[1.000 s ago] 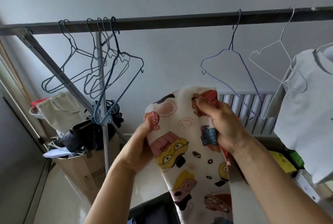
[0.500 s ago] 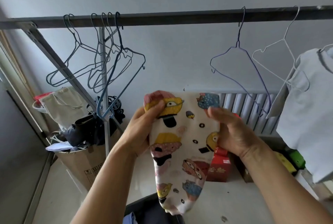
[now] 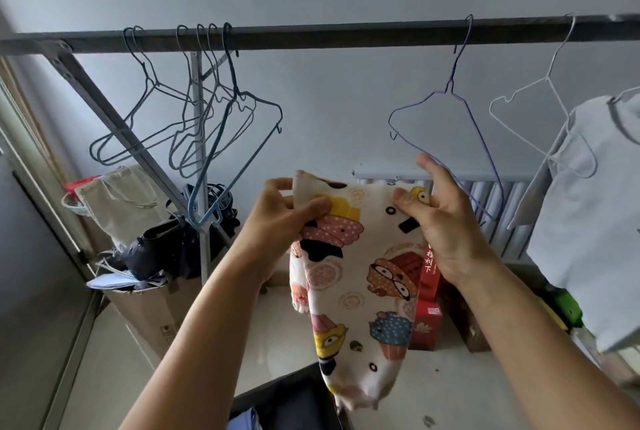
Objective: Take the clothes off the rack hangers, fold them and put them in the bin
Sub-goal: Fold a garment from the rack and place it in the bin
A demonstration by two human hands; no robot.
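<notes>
Pale wall behind rail [image 3: 346, 36]. Head view: six bare hangers [image 3: 221, 124] bunched left, two more right, one grey shirt [image 3: 588, 221] hung far right. One patterned cloth [image 3: 360, 273] mid-air above dark bin [image 3: 284, 391], top corners pinched by left hand [image 3: 280, 221] and right hand [image 3: 450, 228].

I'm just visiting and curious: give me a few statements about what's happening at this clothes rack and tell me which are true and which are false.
1. Both hands hold the patterned cloth near its top edge. True: the left hand and the right hand each pinch it.
2. The purple hanger carries a shirt. False: it hangs bare on the rack bar.
3. A pale shirt hangs at the right end of the rack. True.
4. The patterned cloth already lies in the bin. False: it dangles from the hands, above the dark bin.
5. A red box stands on the floor behind the cloth. True.
</notes>
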